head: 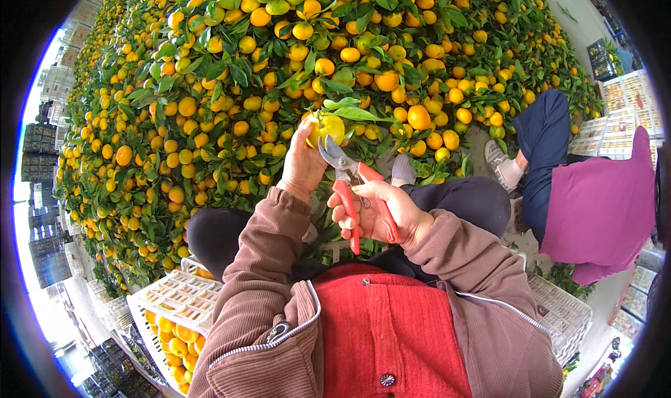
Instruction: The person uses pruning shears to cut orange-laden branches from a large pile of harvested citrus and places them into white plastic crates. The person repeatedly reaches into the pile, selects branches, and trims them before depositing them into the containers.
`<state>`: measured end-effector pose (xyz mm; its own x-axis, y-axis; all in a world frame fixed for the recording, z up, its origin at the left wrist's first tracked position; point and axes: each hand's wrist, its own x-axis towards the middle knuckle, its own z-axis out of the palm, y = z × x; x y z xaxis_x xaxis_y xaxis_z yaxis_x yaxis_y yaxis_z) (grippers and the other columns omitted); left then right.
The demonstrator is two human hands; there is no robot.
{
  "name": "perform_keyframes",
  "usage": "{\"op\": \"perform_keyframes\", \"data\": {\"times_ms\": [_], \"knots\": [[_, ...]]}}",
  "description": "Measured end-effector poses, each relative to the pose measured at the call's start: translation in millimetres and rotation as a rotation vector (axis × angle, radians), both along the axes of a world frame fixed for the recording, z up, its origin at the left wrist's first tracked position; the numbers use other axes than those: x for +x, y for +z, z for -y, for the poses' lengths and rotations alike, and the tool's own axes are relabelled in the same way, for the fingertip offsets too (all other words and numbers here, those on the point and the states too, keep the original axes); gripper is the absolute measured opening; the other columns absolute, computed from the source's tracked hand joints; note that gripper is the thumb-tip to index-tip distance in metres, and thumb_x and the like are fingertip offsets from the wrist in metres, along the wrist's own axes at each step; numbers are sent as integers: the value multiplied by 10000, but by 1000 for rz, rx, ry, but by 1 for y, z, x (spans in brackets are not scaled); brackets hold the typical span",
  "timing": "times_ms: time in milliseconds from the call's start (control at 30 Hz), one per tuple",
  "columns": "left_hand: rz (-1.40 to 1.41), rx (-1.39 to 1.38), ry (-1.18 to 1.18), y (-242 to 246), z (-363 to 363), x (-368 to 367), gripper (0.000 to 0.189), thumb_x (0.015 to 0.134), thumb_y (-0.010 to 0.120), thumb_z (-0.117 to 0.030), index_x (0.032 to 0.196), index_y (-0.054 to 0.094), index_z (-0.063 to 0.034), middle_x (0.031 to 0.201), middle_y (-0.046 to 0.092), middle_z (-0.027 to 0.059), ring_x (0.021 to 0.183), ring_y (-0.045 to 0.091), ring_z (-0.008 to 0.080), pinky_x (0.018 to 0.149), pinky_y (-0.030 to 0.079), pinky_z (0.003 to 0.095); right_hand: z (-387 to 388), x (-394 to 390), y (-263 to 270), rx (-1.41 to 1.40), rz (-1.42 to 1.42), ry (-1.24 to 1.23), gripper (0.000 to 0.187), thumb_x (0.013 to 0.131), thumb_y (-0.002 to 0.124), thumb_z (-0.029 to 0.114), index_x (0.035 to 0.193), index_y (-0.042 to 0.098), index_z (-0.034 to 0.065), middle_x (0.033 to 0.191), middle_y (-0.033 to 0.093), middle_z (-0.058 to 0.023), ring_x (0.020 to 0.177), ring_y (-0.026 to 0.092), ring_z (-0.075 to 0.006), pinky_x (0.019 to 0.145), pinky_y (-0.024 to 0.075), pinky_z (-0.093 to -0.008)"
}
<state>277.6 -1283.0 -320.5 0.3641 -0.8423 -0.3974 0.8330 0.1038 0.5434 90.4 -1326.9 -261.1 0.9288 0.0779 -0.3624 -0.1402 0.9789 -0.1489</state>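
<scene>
In front of my chest, my left hand (305, 162) holds a yellow-green mandarin (331, 128) with a stem and green leaves (356, 110) still on it. My right hand (390, 209) grips pruning shears (346, 198) by their red handles. The handles are spread and the metal blades stand apart, their tips at the lower side of the fruit. Part of the mandarin is hidden by my left fingers and the blades. Beyond both hands rises a large heap of leafy mandarins (251, 104), mostly orange, some green.
A white plastic crate (178, 303) of mandarins stands at my left, another white crate (561, 314) at my right. A person in a purple top (597, 214) sits close on the right. Stacked crates (39, 151) line the far left, and more crates (629, 99) stand at the right.
</scene>
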Motion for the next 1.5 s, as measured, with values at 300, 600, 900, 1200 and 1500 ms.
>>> {"op": "perform_keyframes", "data": {"times_ms": [300,600,900,1200,1500], "knots": [[233,2,-117,13,-14,-18,421,923,440,-287,1283,464,-68,1201,553,72,1047,572,241,887,482,451,-15,-18,-6,108,126,-105,379,944,417,279,1095,543,-45,939,619,-129,750,599,-213,794,493,-392],[194,14,-238,14,-17,-32,406,868,497,-325,1197,524,-90,1080,606,77,930,581,226,694,467,340,-40,-57,-9,-19,71,-221,320,964,470,353,941,536,41,739,516,-21,584,487,-100,530,438,-259],[539,-87,-175,71,48,-104,314,940,453,-304,1154,524,-86,1018,633,103,897,641,234,727,520,367,-66,-76,-48,187,-379,-491,163,873,493,163,916,511,7,861,593,-152,747,599,-281,791,505,-464],[666,-588,-514,115,25,-167,241,857,605,-78,1083,602,4,1026,640,100,895,629,168,810,506,289,-59,-68,-39,126,-272,-656,299,918,422,229,1068,527,-7,994,595,-164,897,590,-274,910,472,-455],[1191,811,-343,-144,-8,58,358,810,582,-231,1114,625,-46,1044,658,181,980,630,306,854,488,364,-47,-22,-58,229,-504,-399,269,908,451,174,1067,515,-33,1029,588,-185,954,579,-290,935,458,-452]]}}
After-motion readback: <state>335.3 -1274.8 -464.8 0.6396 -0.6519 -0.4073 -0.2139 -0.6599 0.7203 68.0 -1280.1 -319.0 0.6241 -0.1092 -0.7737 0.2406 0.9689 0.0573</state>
